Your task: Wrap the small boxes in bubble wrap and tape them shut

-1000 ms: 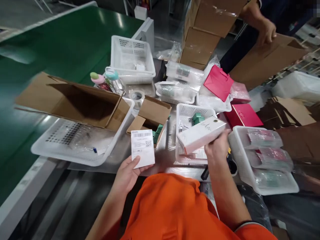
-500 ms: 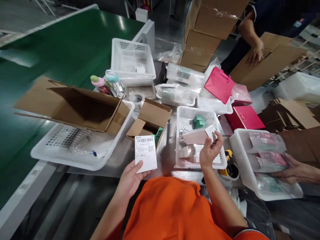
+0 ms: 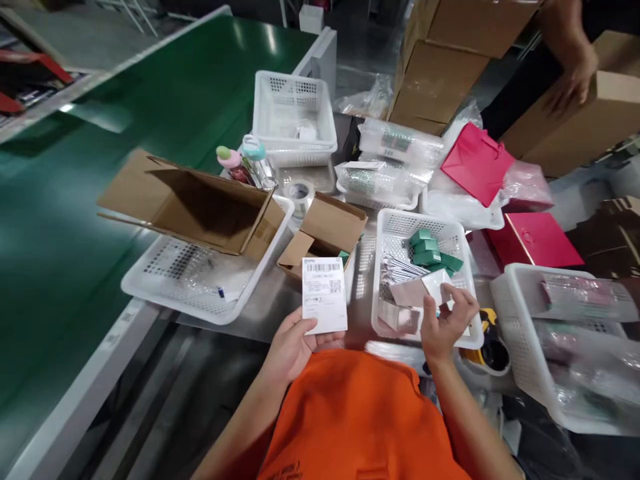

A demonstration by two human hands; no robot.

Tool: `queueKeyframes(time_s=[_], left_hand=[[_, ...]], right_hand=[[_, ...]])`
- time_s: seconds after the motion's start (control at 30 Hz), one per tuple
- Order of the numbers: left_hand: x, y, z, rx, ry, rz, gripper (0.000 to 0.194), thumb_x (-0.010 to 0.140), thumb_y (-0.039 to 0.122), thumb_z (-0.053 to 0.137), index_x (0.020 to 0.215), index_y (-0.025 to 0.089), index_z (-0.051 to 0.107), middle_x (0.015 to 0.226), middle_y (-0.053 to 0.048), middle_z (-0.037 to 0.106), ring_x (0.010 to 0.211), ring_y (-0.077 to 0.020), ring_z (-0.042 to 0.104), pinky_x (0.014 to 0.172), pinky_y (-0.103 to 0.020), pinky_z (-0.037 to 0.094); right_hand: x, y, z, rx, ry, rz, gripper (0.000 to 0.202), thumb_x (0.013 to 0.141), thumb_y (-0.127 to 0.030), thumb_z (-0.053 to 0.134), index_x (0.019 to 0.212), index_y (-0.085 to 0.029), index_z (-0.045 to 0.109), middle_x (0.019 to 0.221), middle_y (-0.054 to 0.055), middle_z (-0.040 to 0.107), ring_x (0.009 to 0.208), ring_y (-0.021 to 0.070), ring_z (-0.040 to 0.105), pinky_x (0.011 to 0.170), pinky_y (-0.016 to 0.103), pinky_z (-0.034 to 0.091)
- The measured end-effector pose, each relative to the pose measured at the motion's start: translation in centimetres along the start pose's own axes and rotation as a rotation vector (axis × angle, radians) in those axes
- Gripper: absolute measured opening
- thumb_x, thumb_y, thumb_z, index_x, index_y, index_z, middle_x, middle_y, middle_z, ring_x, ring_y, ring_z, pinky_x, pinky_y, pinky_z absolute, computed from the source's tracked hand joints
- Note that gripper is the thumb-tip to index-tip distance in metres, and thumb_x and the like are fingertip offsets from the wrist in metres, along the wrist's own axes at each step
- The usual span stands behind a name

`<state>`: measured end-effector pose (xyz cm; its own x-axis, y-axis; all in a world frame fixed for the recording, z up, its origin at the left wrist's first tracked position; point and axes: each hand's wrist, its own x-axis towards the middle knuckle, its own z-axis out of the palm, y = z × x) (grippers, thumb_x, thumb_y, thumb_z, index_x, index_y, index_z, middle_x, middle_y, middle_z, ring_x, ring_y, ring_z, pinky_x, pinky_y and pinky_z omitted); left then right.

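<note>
My left hand [image 3: 295,343] is closed on a white label slip [image 3: 324,297] printed with a barcode and a square code, thumb on its front. The slip stands in front of a small open cardboard box [image 3: 330,223] with something green inside. Over the right part of a white perforated basket [image 3: 380,253], my right hand [image 3: 447,323] has its fingers bent and apart, with nothing seen between them. Nearest to it is a white carton [image 3: 417,290]. Small green boxes [image 3: 427,250] and a bundle of thin white strips [image 3: 400,270] also lie in the basket.
A large open cardboard box [image 3: 195,200] rests on a left basket [image 3: 175,297], beside the green conveyor [image 3: 190,87]. Bubble-wrapped packs [image 3: 400,143], a pink bag [image 3: 477,163] and a tape roll [image 3: 300,193] lie behind. A yellow tape dispenser [image 3: 487,343] and another basket [image 3: 520,360] stand right.
The view has swung, shifting the scene rightward. Another person's hand has left the right basket, whose wrapped packs now lie differently. More green boxes show. The slip stays in my left hand.
</note>
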<state>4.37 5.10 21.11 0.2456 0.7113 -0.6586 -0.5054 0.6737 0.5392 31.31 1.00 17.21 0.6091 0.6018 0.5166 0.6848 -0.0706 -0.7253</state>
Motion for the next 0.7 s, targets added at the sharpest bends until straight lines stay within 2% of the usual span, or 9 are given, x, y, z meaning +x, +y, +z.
queueKeyframes(time_s=[0.2, 0.37, 0.53, 0.63, 0.7], left_hand=[[-0.2, 0.0, -0.1, 0.007, -0.049, 0.000, 0.055, 0.069, 0.018, 0.081, 0.122, 0.016, 0.070, 0.105, -0.012, 0.080, 0.089, -0.0306, 0.076, 0.081, -0.044, 0.064], [-0.4, -0.2, 0.1, 0.005, 0.019, 0.005, 0.063, 0.064, 0.017, 0.082, 0.126, 0.017, 0.068, 0.099, -0.011, 0.080, 0.087, -0.0307, 0.076, 0.073, -0.041, 0.065], [-0.4, -0.2, -0.3, 0.033, 0.083, -0.018, 0.062, 0.061, 0.019, 0.082, 0.122, 0.016, 0.071, 0.094, -0.012, 0.080, 0.082, -0.0307, 0.076, 0.070, -0.040, 0.066], [-0.2, -0.4, -0.4, 0.058, 0.100, -0.016, 0.061, 0.060, 0.022, 0.084, 0.119, 0.014, 0.072, 0.094, -0.013, 0.080, 0.085, -0.0321, 0.076, 0.072, -0.042, 0.066], [0.0, -0.5, -0.3, 0.074, 0.102, -0.010, 0.061, 0.060, 0.024, 0.083, 0.119, 0.014, 0.072, 0.097, -0.013, 0.080, 0.085, -0.0321, 0.075, 0.072, -0.043, 0.066]], right_hand=[[-1.7, 0.0, 0.7, -0.009, -0.049, -0.066, 0.040, 0.088, -0.053, 0.064, 0.113, -0.021, 0.060, 0.110, 0.009, 0.044, 0.103, 0.0263, 0.049, 0.076, 0.039, 0.049], [-1.7, 1.7, 1.5, -0.035, -0.069, -0.039, 0.040, 0.090, -0.050, 0.060, 0.117, -0.020, 0.060, 0.109, 0.008, 0.043, 0.102, 0.0254, 0.050, 0.082, 0.043, 0.050], [-1.2, 2.5, 0.7, -0.071, -0.085, 0.008, 0.041, 0.092, -0.048, 0.055, 0.121, -0.020, 0.062, 0.108, 0.008, 0.046, 0.100, 0.0245, 0.050, 0.083, 0.042, 0.050], [-1.9, 1.7, 0.2, -0.133, -0.110, -0.105, 0.039, 0.091, -0.043, 0.057, 0.124, -0.022, 0.063, 0.111, 0.008, 0.044, 0.101, 0.0240, 0.050, 0.086, 0.043, 0.050], [-2.3, 0.9, -0.2, -0.207, -0.141, -0.218, 0.041, 0.091, -0.037, 0.059, 0.130, -0.025, 0.063, 0.113, 0.008, 0.043, 0.102, 0.0231, 0.051, 0.084, 0.039, 0.051]])
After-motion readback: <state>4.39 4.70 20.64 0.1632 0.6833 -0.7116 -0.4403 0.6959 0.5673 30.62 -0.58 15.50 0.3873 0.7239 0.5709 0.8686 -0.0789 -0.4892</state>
